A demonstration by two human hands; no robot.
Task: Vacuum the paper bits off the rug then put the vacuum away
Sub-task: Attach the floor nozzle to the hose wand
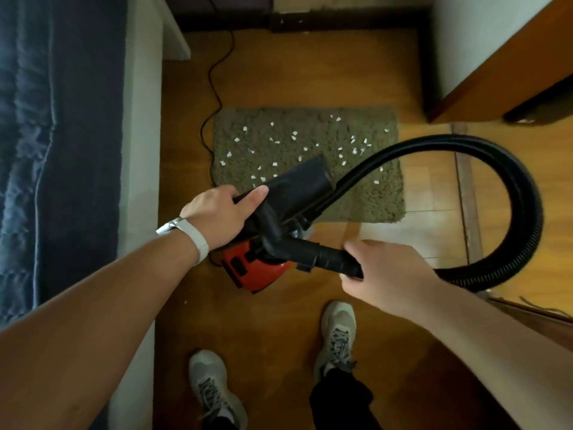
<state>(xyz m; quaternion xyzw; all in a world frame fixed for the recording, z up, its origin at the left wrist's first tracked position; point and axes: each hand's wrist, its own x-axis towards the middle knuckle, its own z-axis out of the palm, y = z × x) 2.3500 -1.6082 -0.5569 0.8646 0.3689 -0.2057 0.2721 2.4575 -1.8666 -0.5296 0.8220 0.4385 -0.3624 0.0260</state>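
A shaggy olive rug [372, 193] lies on the wooden floor, strewn with several white paper bits [294, 136]. The red vacuum body [251, 271] sits on the floor just in front of the rug. My left hand [220, 212] grips the black floor nozzle [297, 184], which is held in the air over the rug's near edge. My right hand [381, 271] is closed around the black rigid tube [313, 251] where the ribbed hose [508, 181] joins it. The hose loops out to the right and back.
A black power cord [214, 97] runs from the back wall along the rug's left side. A bed with a blue cover [46, 150] stands at the left, wooden furniture [496, 57] at the right. My two shoes [338, 333] stand on the floor behind the vacuum.
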